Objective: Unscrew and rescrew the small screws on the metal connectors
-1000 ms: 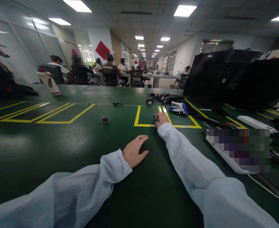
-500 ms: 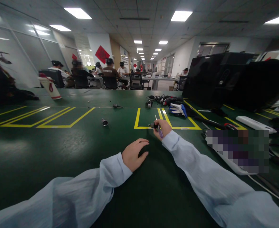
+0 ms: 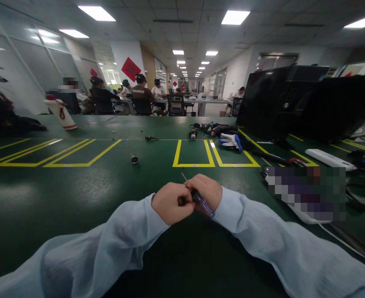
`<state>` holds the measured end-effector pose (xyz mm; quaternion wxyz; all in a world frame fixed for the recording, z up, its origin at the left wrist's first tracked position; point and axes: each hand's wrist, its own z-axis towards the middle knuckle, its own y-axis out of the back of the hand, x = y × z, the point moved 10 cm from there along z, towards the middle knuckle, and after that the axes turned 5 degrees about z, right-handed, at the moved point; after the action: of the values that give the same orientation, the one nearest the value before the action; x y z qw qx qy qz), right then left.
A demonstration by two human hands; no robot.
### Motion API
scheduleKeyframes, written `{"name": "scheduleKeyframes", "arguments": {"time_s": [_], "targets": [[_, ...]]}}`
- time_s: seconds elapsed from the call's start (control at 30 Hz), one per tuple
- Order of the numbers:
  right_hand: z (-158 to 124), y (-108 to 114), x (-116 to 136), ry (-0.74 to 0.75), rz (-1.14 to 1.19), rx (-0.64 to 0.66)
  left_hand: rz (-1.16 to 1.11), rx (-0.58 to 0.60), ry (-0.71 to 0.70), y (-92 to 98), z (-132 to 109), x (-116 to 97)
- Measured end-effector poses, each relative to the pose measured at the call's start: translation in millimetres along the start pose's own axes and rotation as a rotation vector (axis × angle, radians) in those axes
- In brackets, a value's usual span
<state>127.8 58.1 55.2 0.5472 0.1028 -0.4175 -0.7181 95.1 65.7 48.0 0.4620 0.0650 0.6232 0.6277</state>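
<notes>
My right hand [image 3: 207, 191] is closed around a screwdriver [image 3: 205, 204] with a clear purple handle. Its thin metal shaft sticks up and to the left above my fingers, while the handle slants down toward my wrist. Pressed up against it, my left hand [image 3: 172, 203] has its fingers curled in. Whatever lies between the fingertips of both hands is mostly hidden. Out on the green table, a round metal connector piece [image 3: 134, 159] lies ahead and to the left. Farther back is a dark tapered part [image 3: 151, 137].
Yellow tape outlines [image 3: 194, 165] mark the table [image 3: 107, 231]. Toward the back lie cabled metal connectors [image 3: 193, 134] and a blue-and-white glove [image 3: 230, 142]. Black monitors [image 3: 269, 99] and a white power strip [image 3: 329, 159] occupy the right; a white cup [image 3: 62, 112] stands far left.
My right hand has drawn back toward me with the screwdriver and a small dark metal part. My left hand has gone from spread fingers to closed, meeting the right.
</notes>
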Motion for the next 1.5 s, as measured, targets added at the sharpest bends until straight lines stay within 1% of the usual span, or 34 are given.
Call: {"name": "scheduleKeyframes", "arguments": {"time_s": [0.1,0.2,0.3,0.4,0.47,0.67,0.73,0.83,0.93,1.0,1.07,1.2,1.3,1.4,1.5], "targets": [[2.2,1.2,5.8,-0.003,-0.009,0.010,-0.073,0.052,0.031,1.1,-0.1,2.6],[3.1,1.7,6.6,-0.045,-0.028,0.028,-0.148,0.105,0.051,1.0,-0.5,4.6],[3.7,2.1,6.6,-0.078,-0.044,0.039,-0.210,0.177,0.068,-2.9,-0.5,6.7],[4.4,0.6,9.2,-0.072,-0.063,0.061,-0.271,0.246,0.084,-8.8,-0.3,8.0],[4.6,-0.4,10.3,-0.075,-0.074,0.071,-0.302,0.267,0.095,-11.8,0.0,8.7],[4.5,-0.9,9.6,-0.141,-0.099,0.076,-0.341,0.277,0.138,-16.3,0.0,12.2],[4.9,-1.6,11.0,-0.143,-0.110,0.083,-0.343,0.300,0.153,-17.8,-0.3,13.1],[5.4,-2.3,12.9,-0.134,-0.112,0.087,-0.366,0.370,0.179,-22.4,-0.9,13.4],[5.4,-2.4,13.1,-0.130,-0.097,0.081,-0.437,0.450,0.228,-29.8,-1.9,14.9],[5.0,-2.5,11.8,-0.138,-0.089,0.072,-0.526,0.505,0.274,-36.0,-3.6,16.7],[4.5,-2.3,9.8,-0.151,-0.088,0.055,-0.625,0.534,0.320,-40.7,-5.2,19.8],[3.8,-1.7,6.6,-0.165,-0.076,0.005,-0.842,0.533,0.372,-47.3,-6.8,27.1],[3.0,-0.9,3.9,-0.184,-0.054,-0.023,-1.098,0.558,0.316,-51.5,-6.2,22.3],[1.9,0.3,0.6,-0.221,-0.050,-0.036,-1.353,0.585,0.241,-50.1,-4.6,13.6],[1.0,1.9,-1.0,-0.248,-0.048,-0.050,-1.501,0.602,0.245,-48.2,-4.5,10.1]]}}
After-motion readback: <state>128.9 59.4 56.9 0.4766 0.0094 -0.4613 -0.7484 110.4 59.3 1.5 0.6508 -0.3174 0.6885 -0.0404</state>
